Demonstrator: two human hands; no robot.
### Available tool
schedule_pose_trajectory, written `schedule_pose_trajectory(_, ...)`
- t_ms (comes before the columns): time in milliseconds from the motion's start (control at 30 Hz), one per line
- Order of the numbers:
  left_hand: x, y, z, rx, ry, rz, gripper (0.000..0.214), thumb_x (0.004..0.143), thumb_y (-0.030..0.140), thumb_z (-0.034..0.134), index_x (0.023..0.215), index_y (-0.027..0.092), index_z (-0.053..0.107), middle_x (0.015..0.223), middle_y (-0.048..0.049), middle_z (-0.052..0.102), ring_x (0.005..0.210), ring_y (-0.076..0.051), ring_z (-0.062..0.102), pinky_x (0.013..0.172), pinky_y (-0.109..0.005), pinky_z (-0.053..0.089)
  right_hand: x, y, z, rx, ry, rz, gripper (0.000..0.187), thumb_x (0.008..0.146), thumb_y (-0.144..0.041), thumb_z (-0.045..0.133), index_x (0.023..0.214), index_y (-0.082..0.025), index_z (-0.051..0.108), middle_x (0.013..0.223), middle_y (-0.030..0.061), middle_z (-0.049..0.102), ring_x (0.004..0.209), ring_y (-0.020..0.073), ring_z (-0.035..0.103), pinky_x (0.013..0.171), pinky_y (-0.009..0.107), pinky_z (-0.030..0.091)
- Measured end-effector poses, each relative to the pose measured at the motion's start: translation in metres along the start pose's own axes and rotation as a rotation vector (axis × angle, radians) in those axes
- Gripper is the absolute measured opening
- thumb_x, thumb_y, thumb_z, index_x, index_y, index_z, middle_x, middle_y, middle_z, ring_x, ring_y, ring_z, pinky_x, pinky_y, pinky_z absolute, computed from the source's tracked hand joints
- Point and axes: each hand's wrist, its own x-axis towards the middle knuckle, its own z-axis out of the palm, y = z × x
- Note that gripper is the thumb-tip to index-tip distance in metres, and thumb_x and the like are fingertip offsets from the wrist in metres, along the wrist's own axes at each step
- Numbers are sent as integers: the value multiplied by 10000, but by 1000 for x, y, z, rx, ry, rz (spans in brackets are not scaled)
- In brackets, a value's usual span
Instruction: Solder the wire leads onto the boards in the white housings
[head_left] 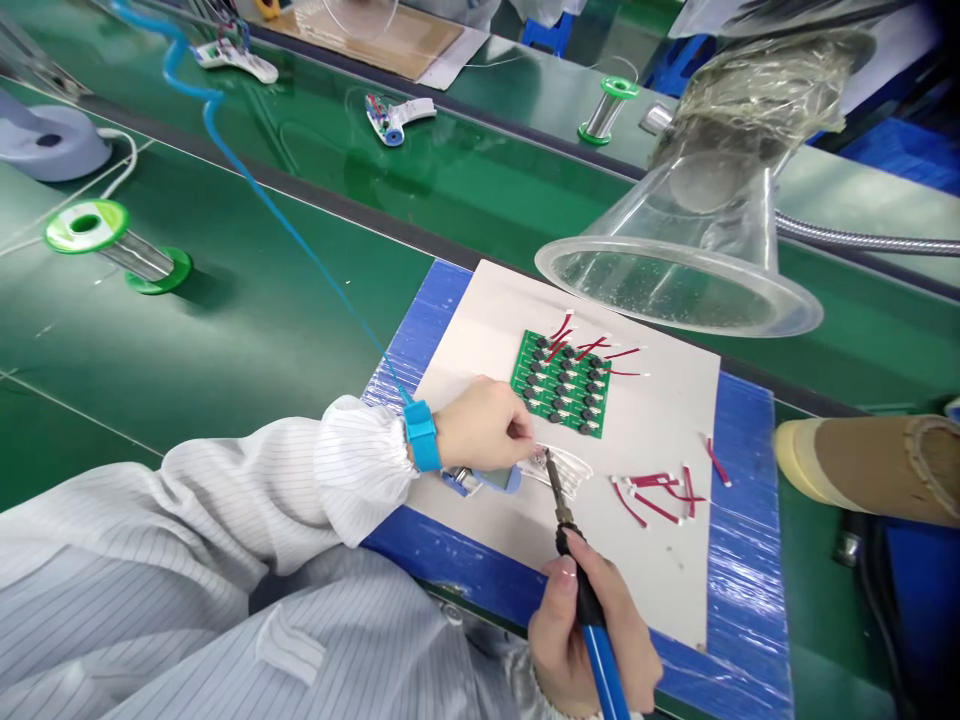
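My right hand (596, 635) is wrapped round a soldering iron (576, 568) with a black grip and blue handle. Its metal tip meets the inside of a white plastic housing (566, 472) lying on the pale board. My left hand (486, 425), a blue wrist strap (422, 436) at its wrist, pinches close to that tip; what its fingers hold is too small to make out. Partly under this hand lies a blue-grey part with a small screen (499, 478). Just beyond sits a green circuit panel (562, 385) with black round components and red wires.
Several short red wires (660, 490) lie on the board (465, 360) to the right. A clear fume hood (679, 260) hangs above its far edge. Solder spools (120, 245) stand left and at the back. White housings (397, 118) rest on the green strip beyond.
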Motion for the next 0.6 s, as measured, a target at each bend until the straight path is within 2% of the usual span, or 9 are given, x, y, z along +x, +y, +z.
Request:
schedule_pose_trajectory(167, 1, 1, 0, 33, -26, -55, 140, 745, 190, 713, 615, 154, 749, 629, -15, 734, 639, -135, 611, 694, -250, 435, 2, -1, 2, 32, -4, -34, 162, 856, -143, 620, 1001, -155, 690, 772, 45, 691, 652, 152, 653, 639, 271, 548)
schedule_pose_trajectory(300, 2, 0, 1, 14, -22, -48, 161, 749, 183, 706, 594, 153, 741, 610, -11, 728, 604, -127, 601, 695, -254, 436, -1, 0, 2, 51, 16, 8, 166, 853, -150, 623, 1001, -170, 693, 767, 39, 685, 658, 153, 656, 644, 273, 538)
schedule_pose_trajectory(500, 1, 0, 3, 17, 0, -57, 148, 733, 193, 710, 590, 168, 741, 597, -5, 719, 611, -136, 601, 705, -261, 443, -5, 4, 4, 19, 71, 46, 178, 883, -256, 610, 1009, -160, 690, 796, 71, 686, 637, 175, 657, 576, 296, 536)
schedule_pose_trajectory(600, 0, 0, 2, 29, 1, -57, 153, 730, 189, 705, 582, 167, 735, 587, -2, 713, 605, -134, 595, 705, -260, 440, -3, 1, 6, 56, 110, 59, 173, 872, -223, 620, 1015, -157, 691, 782, 67, 688, 633, 178, 654, 573, 306, 539)
